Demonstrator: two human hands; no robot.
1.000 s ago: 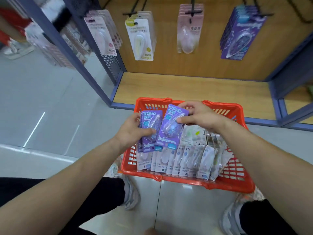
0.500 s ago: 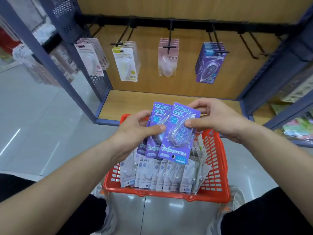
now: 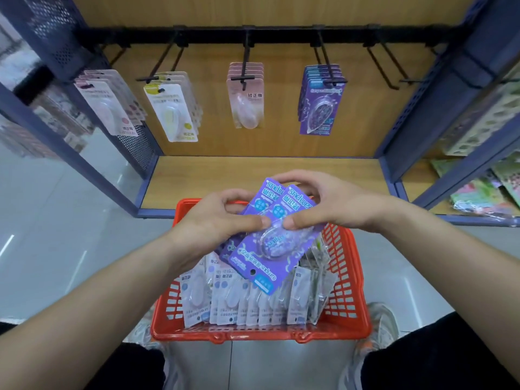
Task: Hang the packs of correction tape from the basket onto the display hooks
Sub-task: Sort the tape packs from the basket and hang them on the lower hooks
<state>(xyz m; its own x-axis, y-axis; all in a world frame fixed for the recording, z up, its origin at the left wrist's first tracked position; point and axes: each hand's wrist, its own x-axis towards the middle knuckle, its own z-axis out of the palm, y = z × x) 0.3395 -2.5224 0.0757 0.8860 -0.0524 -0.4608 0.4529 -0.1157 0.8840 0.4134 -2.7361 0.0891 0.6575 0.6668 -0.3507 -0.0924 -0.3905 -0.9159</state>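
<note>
Both hands hold a small stack of purple correction tape packs [image 3: 270,243] above the red basket [image 3: 346,305]. My left hand [image 3: 216,218] grips the stack from the left, thumb on the front blister. My right hand [image 3: 323,204] pinches it from the right and top. The packs are upside down, hang holes toward me. Several white packs [image 3: 239,302] stand in a row inside the basket. On the display, purple packs [image 3: 320,102] hang from one hook, with pink [image 3: 247,99], yellow [image 3: 174,108] and pale pink packs [image 3: 109,105] to the left.
Two bare hooks [image 3: 388,66] stick out at the right end of the black rail. A wooden shelf [image 3: 253,175] lies behind the basket. Blue shelf frames [image 3: 439,108] flank the bay. My shoes and knees are on either side of the basket on a grey tile floor.
The purple packs have been lifted out of the basket and held higher. My view tilted up, bringing the rail and hooks into sight. My right thumb moved onto the front blister.
</note>
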